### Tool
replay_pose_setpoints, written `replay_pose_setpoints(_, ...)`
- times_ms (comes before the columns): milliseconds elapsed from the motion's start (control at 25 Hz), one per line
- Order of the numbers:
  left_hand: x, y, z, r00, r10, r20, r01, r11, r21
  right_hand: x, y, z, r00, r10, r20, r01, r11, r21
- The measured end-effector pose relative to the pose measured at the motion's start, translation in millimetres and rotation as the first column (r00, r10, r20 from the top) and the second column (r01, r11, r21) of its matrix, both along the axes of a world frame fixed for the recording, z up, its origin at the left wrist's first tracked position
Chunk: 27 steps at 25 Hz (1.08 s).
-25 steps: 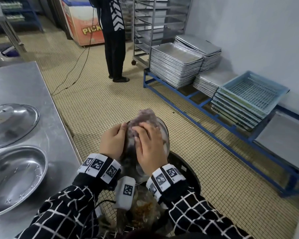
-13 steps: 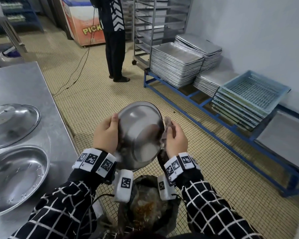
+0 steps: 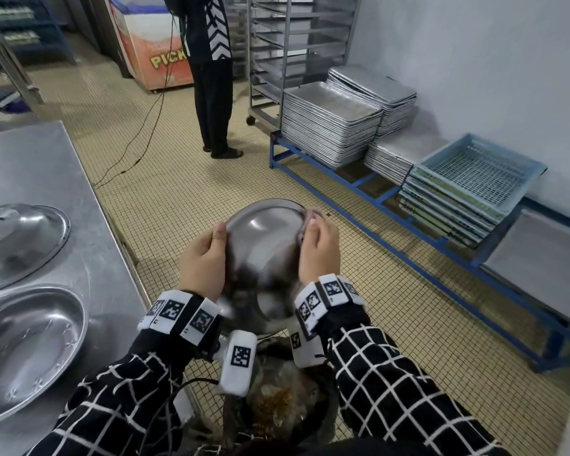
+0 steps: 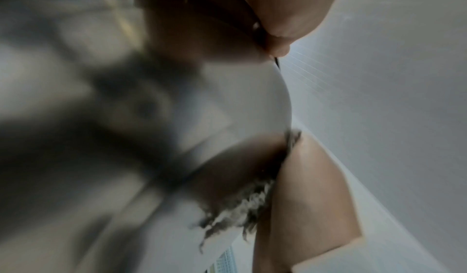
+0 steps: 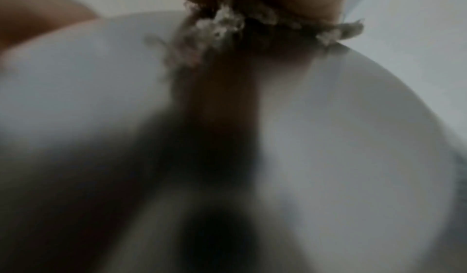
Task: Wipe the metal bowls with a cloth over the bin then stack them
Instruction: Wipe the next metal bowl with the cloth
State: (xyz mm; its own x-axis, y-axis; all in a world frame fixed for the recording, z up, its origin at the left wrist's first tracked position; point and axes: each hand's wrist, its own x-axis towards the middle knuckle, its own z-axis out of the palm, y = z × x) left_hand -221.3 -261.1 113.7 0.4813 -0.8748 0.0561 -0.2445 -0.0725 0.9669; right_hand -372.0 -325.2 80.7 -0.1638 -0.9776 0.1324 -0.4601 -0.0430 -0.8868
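Note:
A metal bowl (image 3: 264, 255) is tilted with its rounded underside toward me, above the bin (image 3: 287, 399). My left hand (image 3: 211, 251) grips its left rim, thumb on the outside. My right hand (image 3: 316, 238) pinches a frayed grey-pink cloth (image 3: 310, 214) against the right rim. The left wrist view shows the bowl's blurred wall (image 4: 126, 117), the cloth (image 4: 240, 207) and my right hand (image 4: 303, 187) behind it. The right wrist view shows the cloth (image 5: 227, 27) pressed on the bowl (image 5: 328, 137). Two more metal bowls (image 3: 17, 238) (image 3: 23, 343) lie on the steel table.
The steel table (image 3: 46, 166) runs along my left; its edge is close to my left arm. The bin holds a dark bag with food waste. A person (image 3: 211, 77) stands ahead on the tiled floor with a trailing cable. Stacked trays (image 3: 329, 123) and crates (image 3: 474, 179) sit on a blue rack at the right.
My right hand slid the cloth from the middle of the bowl's underside over to the right rim. The bowl rose slightly and stayed between both hands.

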Motion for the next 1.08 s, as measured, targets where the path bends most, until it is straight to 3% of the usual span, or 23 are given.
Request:
replay_pose_setpoints(80,4.2,-1.2,-5.9,0.999,0.030,-0.027,-0.029,0.999,0.039,-11.7,-2.6,-18.4,0.989,-0.103,0.110,0.086,0.985,0.149)
replay_pose_setpoints(160,7.6,-2.9,-14.7,0.997,0.053,-0.062,-0.049,0.997,0.059,-17.2,4.9,-28.5,0.982,-0.158,0.100,0.135,0.970,0.204)
replay_pose_setpoints(280,10.8,-5.8,-23.7,0.986,0.115,-0.117,-0.105,0.991,0.087,-11.3,22.4,-19.7,0.998,-0.037,0.050,0.035,0.998,0.054)
replay_pose_setpoints(360,7.3,-7.6,-24.2,0.992,0.099,-0.081,-0.090,0.991,0.104,-0.4,30.0,-6.0,0.984,0.124,-0.128,-0.145,0.974,-0.175)
replay_pose_setpoints(440,2.5,-9.3,-21.3,0.999,0.046,-0.016,-0.044,0.996,0.079,15.1,33.5,0.8,0.883,0.212,-0.419,-0.359,0.880,-0.312)
replay_pose_setpoints(480,0.0,-9.6,-18.3,1.000,0.019,0.017,-0.021,0.998,0.067,22.9,34.9,2.1,0.830,0.199,-0.521,-0.414,0.846,-0.337)
replay_pose_setpoints(560,-0.6,-10.9,-15.4,0.998,-0.010,0.060,0.006,0.998,0.065,32.8,34.7,6.2,0.811,0.122,-0.572,-0.390,0.842,-0.372)
replay_pose_setpoints(640,1.1,-10.2,-14.2,0.999,-0.022,0.025,0.021,0.997,0.072,33.8,30.4,8.4,0.835,0.010,-0.550,-0.265,0.884,-0.386)
replay_pose_setpoints(720,2.8,-5.8,-14.0,1.000,-0.019,-0.004,0.019,0.997,0.069,26.0,17.8,7.1,0.883,0.009,-0.469,-0.157,0.948,-0.277)
replay_pose_setpoints(840,7.0,-1.5,-16.7,0.999,0.031,-0.039,-0.028,0.996,0.084,4.8,3.6,-7.7,0.994,-0.028,-0.109,0.026,0.999,-0.018)
replay_pose_setpoints(920,12.2,-1.6,-20.3,0.999,0.048,-0.024,-0.046,0.994,0.100,-13.7,3.5,-25.7,0.981,-0.129,0.144,0.095,0.970,0.226)
replay_pose_setpoints(960,14.7,-1.6,-21.9,0.999,0.049,-0.017,-0.047,0.994,0.100,-21.3,6.6,-34.2,0.968,-0.152,0.200,0.076,0.937,0.342)
replay_pose_setpoints(1080,17.9,-2.0,-29.1,0.998,0.061,-0.034,-0.058,0.995,0.083,-36.4,11.5,-53.5,0.968,-0.118,0.222,0.007,0.897,0.443)
